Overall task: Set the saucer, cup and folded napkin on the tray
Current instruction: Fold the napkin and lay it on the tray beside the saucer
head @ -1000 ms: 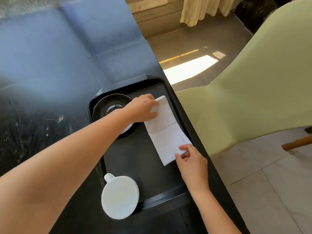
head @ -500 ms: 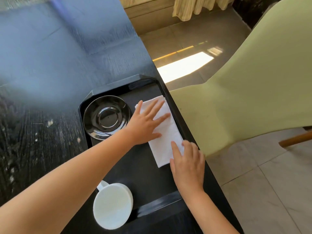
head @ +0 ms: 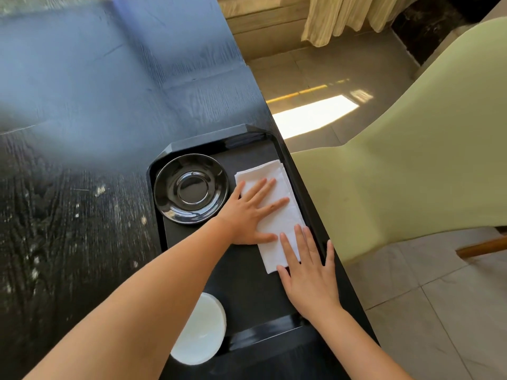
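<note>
Fingers of the left hand are spreading wide apart and lying flat on the white folded napkin. They are pressing on it and gripping nothing. Fingers of the right hand are lying flat too, a little apart, with the tips on the near end of the napkin. The little finger is resting on the right rim of the tray. That hand is gripping nothing either.

From the head camera, the napkin is lying on the black tray, along its right side. It is a long strip, going from the far corner of the tray back toward the person.

The black saucer is sitting in the far left corner of the tray, just beside the napkin. It is shiny, and the left wrist is touching its near edge.

The white cup is at the near left of the tray. The left arm is covering part of it, so its handle is hidden. I cannot tell if the cup is fully inside the tray.

The tray is sitting on the dark desk, close to the right edge. A pale green chair is standing past that edge, on the tiled floor.
</note>
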Available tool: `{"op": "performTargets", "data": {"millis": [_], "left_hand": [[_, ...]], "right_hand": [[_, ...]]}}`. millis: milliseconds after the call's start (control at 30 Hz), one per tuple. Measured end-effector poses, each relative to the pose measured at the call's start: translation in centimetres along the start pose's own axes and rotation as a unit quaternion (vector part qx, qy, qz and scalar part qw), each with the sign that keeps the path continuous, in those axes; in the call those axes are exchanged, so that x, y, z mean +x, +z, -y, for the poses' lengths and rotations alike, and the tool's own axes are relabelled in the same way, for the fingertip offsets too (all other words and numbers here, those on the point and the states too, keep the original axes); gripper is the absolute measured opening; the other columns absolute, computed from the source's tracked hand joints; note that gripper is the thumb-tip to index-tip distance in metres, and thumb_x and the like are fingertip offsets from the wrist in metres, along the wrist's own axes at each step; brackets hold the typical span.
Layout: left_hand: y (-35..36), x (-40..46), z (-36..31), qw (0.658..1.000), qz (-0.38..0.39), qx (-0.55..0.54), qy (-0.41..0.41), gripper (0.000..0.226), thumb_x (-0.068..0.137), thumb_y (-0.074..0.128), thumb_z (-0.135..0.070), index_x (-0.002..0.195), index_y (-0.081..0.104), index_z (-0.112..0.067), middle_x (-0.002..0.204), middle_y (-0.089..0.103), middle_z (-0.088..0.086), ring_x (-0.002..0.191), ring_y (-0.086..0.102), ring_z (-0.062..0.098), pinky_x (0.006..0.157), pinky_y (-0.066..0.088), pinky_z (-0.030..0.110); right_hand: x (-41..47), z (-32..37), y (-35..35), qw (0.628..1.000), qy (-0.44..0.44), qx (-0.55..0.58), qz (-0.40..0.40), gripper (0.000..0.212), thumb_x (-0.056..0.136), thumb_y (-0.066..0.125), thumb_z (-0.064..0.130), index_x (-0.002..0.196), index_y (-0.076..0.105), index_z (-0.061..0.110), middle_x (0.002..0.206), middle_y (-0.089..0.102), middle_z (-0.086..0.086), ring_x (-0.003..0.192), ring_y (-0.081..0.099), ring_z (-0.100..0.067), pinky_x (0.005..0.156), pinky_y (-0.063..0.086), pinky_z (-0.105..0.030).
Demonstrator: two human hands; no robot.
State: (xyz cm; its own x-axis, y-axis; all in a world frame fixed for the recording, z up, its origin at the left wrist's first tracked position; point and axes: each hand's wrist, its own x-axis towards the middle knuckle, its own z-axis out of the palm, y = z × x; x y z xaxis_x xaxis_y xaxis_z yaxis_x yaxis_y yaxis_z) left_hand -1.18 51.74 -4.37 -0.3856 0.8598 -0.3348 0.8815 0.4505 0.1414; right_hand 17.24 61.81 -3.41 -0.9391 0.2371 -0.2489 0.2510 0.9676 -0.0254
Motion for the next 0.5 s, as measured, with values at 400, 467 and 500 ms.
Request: {"op": "performTargets", "data": {"millis": [400, 467, 500], "left_hand": [[-0.7, -12.7, 3.2, 0.968, -0.188, -0.064, -0.155, 0.045, 0.085, 0.062, -0.022, 0.129, 0.053, -0.015, 0.136, 0.053, 0.011, 0.13, 0.045, 0.028, 0.11, 0.022, 0.056], [0.5, -14.8, 4.2, 0.972, -0.117, -0.059, -0.193, 0.052, 0.09, 0.055, -0.028, 0.139, 0.04, -0.022, 0.148, 0.04, 0.008, 0.139, 0.03, 0.024, 0.113, 0.012, 0.056], [1.0, -15.4, 4.5, 0.973, -0.09, -0.058, -0.204, 0.055, 0.092, 0.051, -0.03, 0.143, 0.032, -0.025, 0.152, 0.032, 0.006, 0.143, 0.022, 0.022, 0.114, 0.007, 0.055]], "right_hand": [[6.9, 5.0, -4.1, 0.974, -0.182, 0.077, -0.113, 0.053, 0.083, 0.066, 0.015, 0.133, 0.048, 0.017, 0.141, 0.048, -0.014, 0.135, 0.038, -0.031, 0.107, 0.03, -0.054], [8.8, 6.6, -4.2, 0.969, -0.224, 0.057, -0.088, 0.053, 0.088, 0.058, 0.016, 0.138, 0.041, 0.019, 0.149, 0.038, -0.011, 0.141, 0.027, -0.028, 0.112, 0.023, -0.052], [9.5, 7.1, -4.2, 0.967, -0.237, 0.047, -0.075, 0.052, 0.091, 0.054, 0.017, 0.14, 0.038, 0.019, 0.151, 0.035, -0.01, 0.142, 0.022, -0.027, 0.113, 0.019, -0.051]]}}
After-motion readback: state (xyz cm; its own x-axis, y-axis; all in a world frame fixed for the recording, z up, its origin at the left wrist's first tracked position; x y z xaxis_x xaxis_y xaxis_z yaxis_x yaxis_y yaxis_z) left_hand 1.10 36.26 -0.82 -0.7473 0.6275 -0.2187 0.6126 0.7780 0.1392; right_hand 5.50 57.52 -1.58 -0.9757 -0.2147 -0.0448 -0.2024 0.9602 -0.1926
